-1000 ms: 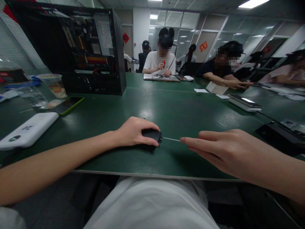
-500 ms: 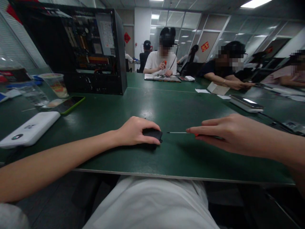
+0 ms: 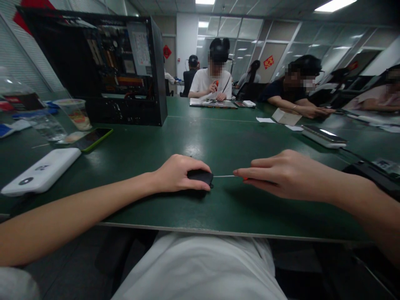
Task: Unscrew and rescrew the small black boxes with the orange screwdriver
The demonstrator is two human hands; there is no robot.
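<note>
I am gripping a small black device (image 3: pixel 200 177) in my left hand (image 3: pixel 173 174), thumb on its near side and fingers on its far side, just in front of me at the green counter (image 3: pixel 193 213). My right hand (image 3: pixel 287 174) is pinching a screwdriver (image 3: pixel 224 176), its thin metal part pointing left at the device's right end (whether the tip is touching, I cannot tell). My two hands are working apart, the bare metal spanning the gap. To my left, a white power bank (image 3: pixel 59 164) is lying near a green-edged phone (image 3: pixel 95 139). Beyond the phone, an open computer case (image 3: pixel 125 111) is standing. Across from me, a person in a white shirt (image 3: pixel 201 79) is sitting and holding something red.
</note>
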